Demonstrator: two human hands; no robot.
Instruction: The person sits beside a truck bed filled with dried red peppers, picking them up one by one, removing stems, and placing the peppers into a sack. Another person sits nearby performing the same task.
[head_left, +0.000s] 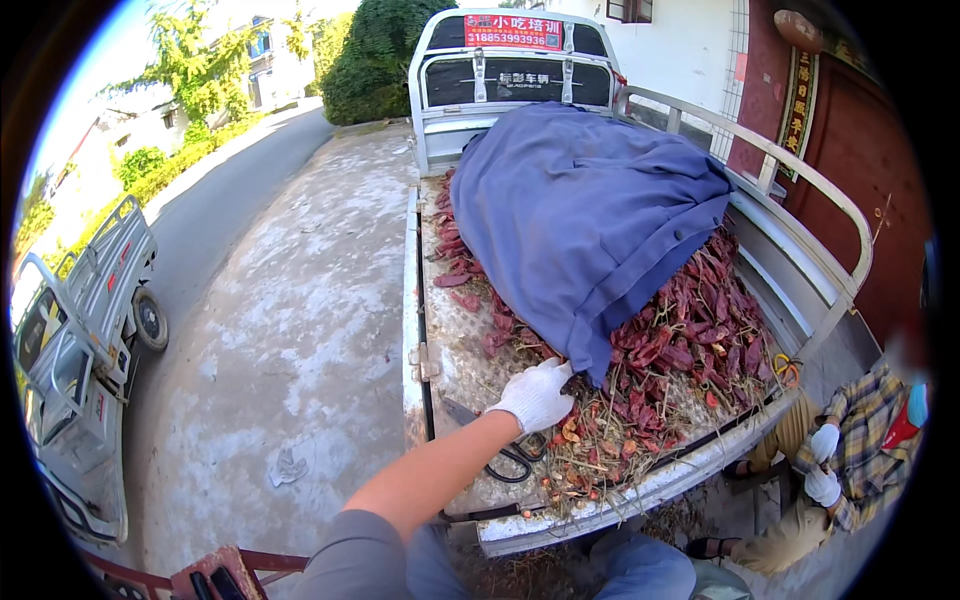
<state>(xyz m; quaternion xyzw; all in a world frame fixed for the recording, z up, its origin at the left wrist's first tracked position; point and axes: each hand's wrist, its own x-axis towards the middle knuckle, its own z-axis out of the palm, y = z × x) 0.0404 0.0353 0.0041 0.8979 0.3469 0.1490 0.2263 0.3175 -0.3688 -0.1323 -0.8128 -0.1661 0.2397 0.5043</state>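
Note:
My left hand (534, 396), in a white knit glove, grips the near lower corner of a blue cloth garment (585, 202) with dark buttons. The garment lies spread over a heap of dried red chili peppers (697, 322) on the metal cargo bed (469, 330) of a small vehicle. Peppers stick out along its left side and at its near right. Below my left hand lie black-handled scissors (514, 461), partly hidden by my wrist. Stems and pepper scraps (600, 442) litter the bed near the rear edge. My right hand is out of view.
At the right sits a person in a plaid shirt (862, 442) with white gloves. Orange-and-yellow handles (786, 369) show at the bed's right corner. A metal side rail (795, 165) borders the bed. Another cargo tricycle (90, 345) stands left; a red-brown frame (217, 574) is below.

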